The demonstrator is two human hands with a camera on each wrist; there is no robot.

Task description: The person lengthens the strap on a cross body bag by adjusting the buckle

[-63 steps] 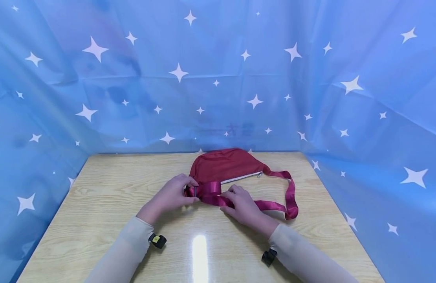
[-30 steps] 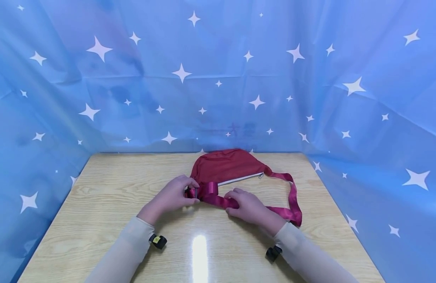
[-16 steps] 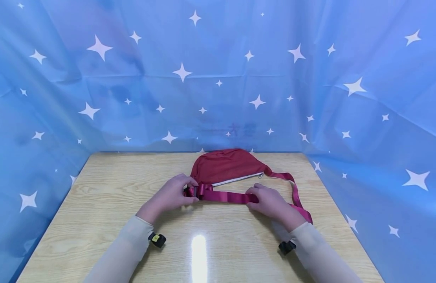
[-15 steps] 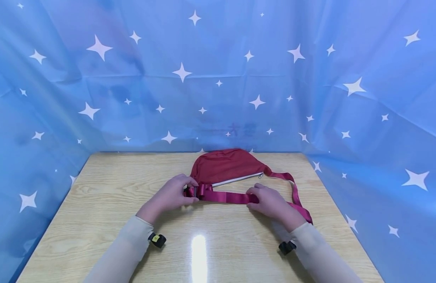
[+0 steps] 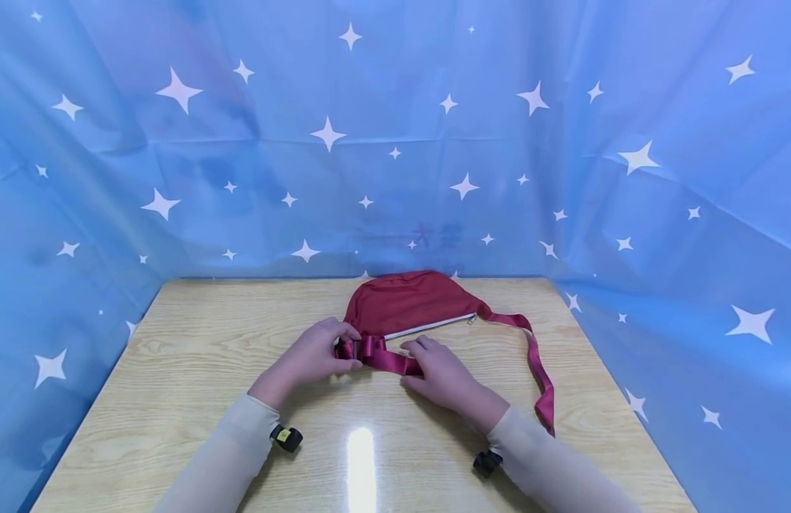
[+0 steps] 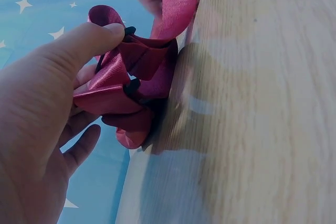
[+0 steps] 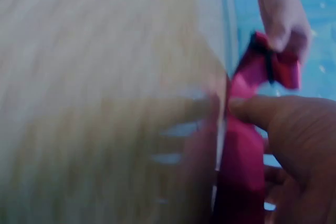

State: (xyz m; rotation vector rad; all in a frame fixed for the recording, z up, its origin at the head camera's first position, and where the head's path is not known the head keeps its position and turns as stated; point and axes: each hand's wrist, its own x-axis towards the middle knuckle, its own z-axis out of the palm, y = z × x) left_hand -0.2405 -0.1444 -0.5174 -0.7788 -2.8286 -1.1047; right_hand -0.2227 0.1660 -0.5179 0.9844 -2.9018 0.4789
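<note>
A dark red waist bag (image 5: 408, 303) with a silver zipper (image 5: 430, 325) lies at the back of the table. My left hand (image 5: 312, 350) pinches the black slide buckle (image 6: 131, 86) on its strap, at the bag's left end. Loops of magenta strap (image 6: 110, 72) bunch around that buckle. Just to the right, my right hand (image 5: 448, 374) grips the strap (image 7: 242, 166) between thumb and fingers, a short stretch from the buckle. The rest of the strap (image 5: 533, 349) curves from the bag's right end down toward the right sleeve, which hides part of it.
The wood-grain table (image 5: 209, 335) carries a bright light reflection near its front. A blue curtain with white stars (image 5: 395, 142) hangs behind and along both sides. Each wrist wears a small black camera (image 5: 286, 437) over a pale sleeve.
My right hand pulled the strap out to the right, then came back left closer to the buckle. The loop beside the buckle has shrunk. My left hand has stayed in place.
</note>
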